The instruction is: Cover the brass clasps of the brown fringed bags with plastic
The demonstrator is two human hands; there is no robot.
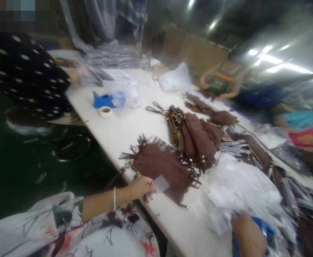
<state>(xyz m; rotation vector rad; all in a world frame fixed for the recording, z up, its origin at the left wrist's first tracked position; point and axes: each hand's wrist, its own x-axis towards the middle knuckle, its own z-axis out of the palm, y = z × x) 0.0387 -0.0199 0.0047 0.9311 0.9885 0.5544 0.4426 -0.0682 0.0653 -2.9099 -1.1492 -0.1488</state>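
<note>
My left hand [145, 188] is closed in a pinch on a small pale translucent sheet [162, 184]. The sheet reaches over the front edge of a brown fringed bag [159, 160] lying flat on the table. A strap with gold-coloured hardware runs off this bag's left corner, over the table edge. At the lower right, my right hand [249, 232] is blurred beside crumpled white plastic [239, 182] and a shiny blue packet [263, 226]. Its fingers are partly hidden, so I cannot tell whether it grips anything.
More brown fringed bags [199, 134] with gold zips lie bunched mid-table. A white tape roll [106, 112] and a blue tape dispenser [103, 99] stand farther left. One co-worker in polka dots [30, 75] handles plastic at the left; others sit along the far side.
</note>
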